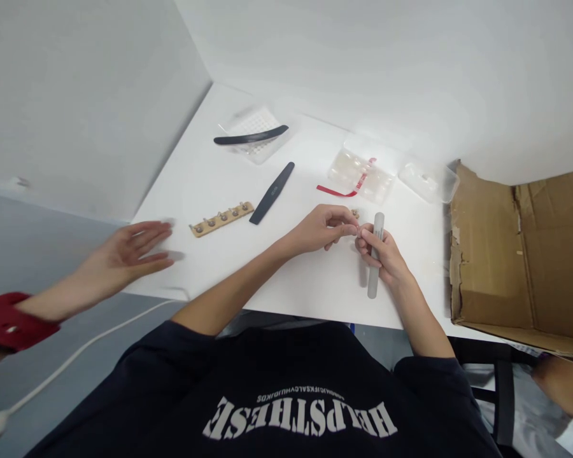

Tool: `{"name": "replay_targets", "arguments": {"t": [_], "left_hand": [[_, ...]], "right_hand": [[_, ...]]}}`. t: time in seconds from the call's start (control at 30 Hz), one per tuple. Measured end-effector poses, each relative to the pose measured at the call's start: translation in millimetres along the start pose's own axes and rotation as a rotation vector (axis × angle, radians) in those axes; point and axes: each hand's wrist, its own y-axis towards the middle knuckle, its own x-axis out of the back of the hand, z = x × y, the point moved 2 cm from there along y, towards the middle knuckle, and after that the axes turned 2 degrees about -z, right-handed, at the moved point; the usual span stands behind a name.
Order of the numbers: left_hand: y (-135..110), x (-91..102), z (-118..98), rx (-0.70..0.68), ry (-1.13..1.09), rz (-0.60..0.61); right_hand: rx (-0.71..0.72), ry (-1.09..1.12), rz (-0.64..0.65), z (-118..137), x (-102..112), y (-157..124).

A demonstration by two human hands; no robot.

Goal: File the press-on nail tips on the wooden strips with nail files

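My right hand (384, 251) is closed around a straight grey nail file (373, 280), which stands out above and below the fingers. Thumb and forefinger of my left hand (325, 228) pinch together at the right fingertips; whatever is between them is too small to make out. A small brown piece (354, 214) shows just behind the left fingers. Left of my hands lie a black nail file (273, 192) and a wooden strip (222, 219) with several metal pegs on it.
A co-worker's open hand (134, 251) in a red sleeve reaches in from the left. Another black file (251, 137) rests on a clear case (267, 152). Clear plastic boxes (427, 178), a red strap (337, 190) and a cardboard box (491, 254) are to the right.
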Motion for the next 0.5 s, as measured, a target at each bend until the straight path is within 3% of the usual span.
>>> {"name": "replay_targets", "arguments": {"t": [0.27,0.5], "left_hand": [[0.8,-3.1,3.1,0.021,-0.059,-0.037],[3.0,2.8,2.9,0.017,-0.131,-0.14]], "right_hand": [[0.043,-0.056,-0.047,-1.7,-0.8,-1.6],[0.332,-0.21,-0.12,-4.0,1.6,-7.5]]}}
